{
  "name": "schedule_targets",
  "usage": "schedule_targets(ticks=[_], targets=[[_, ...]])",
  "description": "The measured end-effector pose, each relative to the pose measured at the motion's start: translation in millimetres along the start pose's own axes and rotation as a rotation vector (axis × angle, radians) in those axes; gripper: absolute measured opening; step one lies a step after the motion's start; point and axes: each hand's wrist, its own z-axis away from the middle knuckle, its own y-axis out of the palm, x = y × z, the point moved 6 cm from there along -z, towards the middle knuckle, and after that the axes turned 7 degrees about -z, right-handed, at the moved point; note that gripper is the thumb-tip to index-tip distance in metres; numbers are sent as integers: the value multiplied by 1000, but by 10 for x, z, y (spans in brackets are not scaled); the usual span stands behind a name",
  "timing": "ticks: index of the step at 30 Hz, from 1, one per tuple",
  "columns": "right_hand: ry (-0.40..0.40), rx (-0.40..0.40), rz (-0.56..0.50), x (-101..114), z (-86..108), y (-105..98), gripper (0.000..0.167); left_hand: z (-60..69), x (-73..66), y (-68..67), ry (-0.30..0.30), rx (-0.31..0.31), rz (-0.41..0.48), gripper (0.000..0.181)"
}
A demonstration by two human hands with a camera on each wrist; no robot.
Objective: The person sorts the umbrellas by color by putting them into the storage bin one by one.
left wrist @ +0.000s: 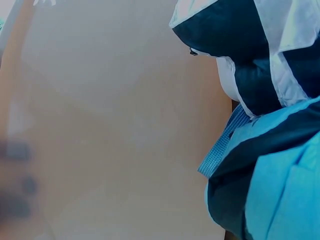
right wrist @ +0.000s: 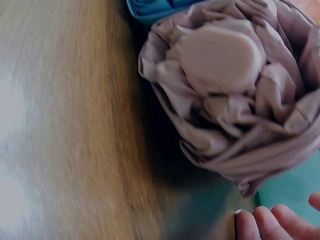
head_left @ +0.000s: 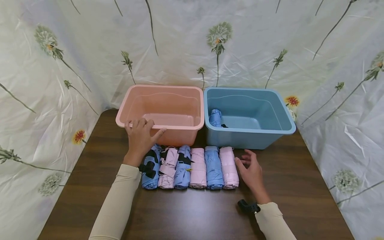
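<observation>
My left hand (head_left: 140,138) is at the front rim of the pink bin (head_left: 186,127), its fingers over the rim and its thumb spread to the right. Below it lies the leftmost folded umbrella (head_left: 151,171), blue with black patches. Several folded umbrellas, alternating blue and pink, lie side by side in front of the bins. Just right of the last pink umbrella (head_left: 229,168) is my right hand (head_left: 250,170), fingers loosely bent and holding nothing. That umbrella's round handle end (right wrist: 220,60) faces the camera in the right wrist view, with the right fingertips (right wrist: 282,222) low beside it.
A blue bin (head_left: 252,131) stands to the right of the pink one, with a blue folded umbrella (head_left: 215,118) at its left end. Both bins stand at the back of the dark wooden table (head_left: 192,216). A flower-printed sheet (head_left: 177,43) hangs behind and at the sides.
</observation>
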Motion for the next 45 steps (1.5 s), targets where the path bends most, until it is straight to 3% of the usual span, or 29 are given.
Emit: schedule_targets(ticks=[14,34,45], targets=[[73,142,41,83,60,212,75,-4,-9,-8,4,-12,2,53],[166,272,143,74,36,263,90,-1,-19,-10,1,2,1,55],[229,335,224,82,40,279,106,0,-13,-23,1,-6,6,55]])
